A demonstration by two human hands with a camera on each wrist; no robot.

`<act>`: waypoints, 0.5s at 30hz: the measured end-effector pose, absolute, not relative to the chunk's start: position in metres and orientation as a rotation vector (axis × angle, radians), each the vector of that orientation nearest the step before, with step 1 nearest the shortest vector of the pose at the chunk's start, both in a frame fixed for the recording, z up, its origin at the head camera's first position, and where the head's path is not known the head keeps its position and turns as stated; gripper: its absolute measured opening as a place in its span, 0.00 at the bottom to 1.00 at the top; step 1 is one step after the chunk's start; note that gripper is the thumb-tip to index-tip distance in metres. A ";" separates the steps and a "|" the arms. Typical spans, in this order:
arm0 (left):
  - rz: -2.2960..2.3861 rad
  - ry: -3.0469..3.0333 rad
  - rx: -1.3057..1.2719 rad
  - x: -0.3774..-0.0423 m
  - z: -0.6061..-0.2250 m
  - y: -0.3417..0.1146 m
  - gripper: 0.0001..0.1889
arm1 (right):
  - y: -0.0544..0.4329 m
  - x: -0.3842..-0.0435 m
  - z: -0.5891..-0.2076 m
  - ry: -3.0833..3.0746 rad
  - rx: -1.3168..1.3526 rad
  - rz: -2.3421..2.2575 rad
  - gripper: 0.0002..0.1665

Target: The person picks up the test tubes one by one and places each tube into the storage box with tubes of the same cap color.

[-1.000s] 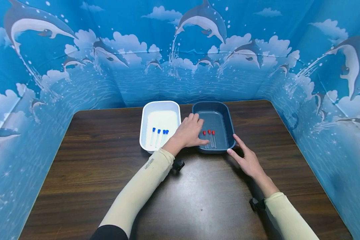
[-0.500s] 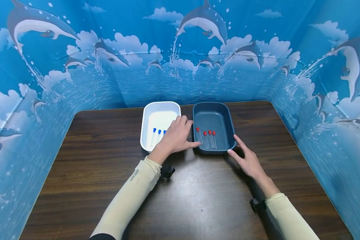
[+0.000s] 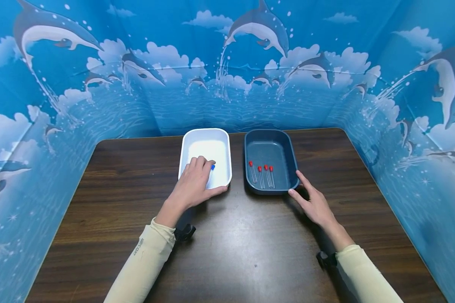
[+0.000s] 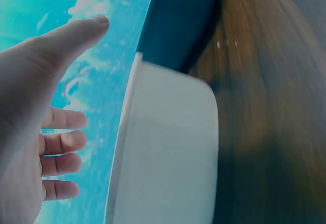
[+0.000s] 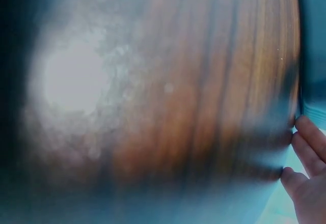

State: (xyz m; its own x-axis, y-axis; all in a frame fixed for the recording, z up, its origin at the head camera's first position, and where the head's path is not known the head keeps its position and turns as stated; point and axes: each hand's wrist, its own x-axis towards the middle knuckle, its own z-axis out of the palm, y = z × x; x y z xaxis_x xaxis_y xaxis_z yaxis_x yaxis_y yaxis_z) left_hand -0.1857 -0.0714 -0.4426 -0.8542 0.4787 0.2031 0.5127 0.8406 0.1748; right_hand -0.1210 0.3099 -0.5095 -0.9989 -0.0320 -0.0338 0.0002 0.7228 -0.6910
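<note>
My left hand (image 3: pixel 193 183) is over the near left part of the white tray (image 3: pixel 228 151), its fingers loosely spread and nothing between them. One blue cap (image 3: pixel 212 167) of a small clear tube shows past the fingertips; the hand hides the other blue-capped tubes. In the left wrist view the thumb stands apart from the fingers above the white tray's side (image 4: pixel 168 142). My right hand (image 3: pixel 314 204) touches the near right corner of the dark blue tray (image 3: pixel 296 168) with thumb and finger. Several clear tubes with red caps (image 3: pixel 266 167) lie side by side in that tray.
Both trays stand near the back edge of a dark wooden table (image 3: pixel 242 252), a narrow gap between them. A blue curtain (image 3: pixel 197 101) with dolphins hangs around the back and sides. Each wrist carries a small black camera (image 3: pixel 185 232).
My left hand has moved left from the dark tray to the white one. One more red-capped tube came into view where it was. The right hand has stayed at the tray corner.
</note>
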 end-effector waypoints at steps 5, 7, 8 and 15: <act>-0.341 -2.877 -0.722 -0.172 -0.445 -0.094 0.48 | 0.312 -0.119 -0.509 2.895 -0.067 -1.149 0.44; -0.340 -2.888 -0.711 -0.165 -0.445 -0.101 0.49 | 0.314 -0.118 -0.509 2.906 -0.081 -1.140 0.43; -0.341 -2.894 -0.706 -0.162 -0.446 -0.105 0.49 | 0.314 -0.118 -0.509 2.912 -0.089 -1.136 0.43; -0.307 -2.886 -0.637 -0.148 -0.449 -0.127 0.50 | 0.317 -0.116 -0.505 2.944 -0.099 -1.096 0.43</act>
